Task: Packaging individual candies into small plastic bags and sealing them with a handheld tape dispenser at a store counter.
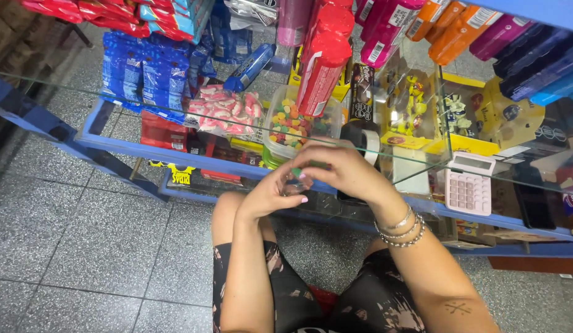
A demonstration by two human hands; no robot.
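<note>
Blue glass-topped display counter (123,148) packed with sweets, clear tub of mixed coloured candies (294,126) just beyond the grip. Right hand (345,169) and left hand (271,194) pinch together on a small clear wrapper (291,184), not open yet as far as I can tell, pink calculator (468,184) off right

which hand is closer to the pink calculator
Right. The right hand is just left of the pink calculator on the glass counter; the left hand sits farther left, beyond the right.
</note>
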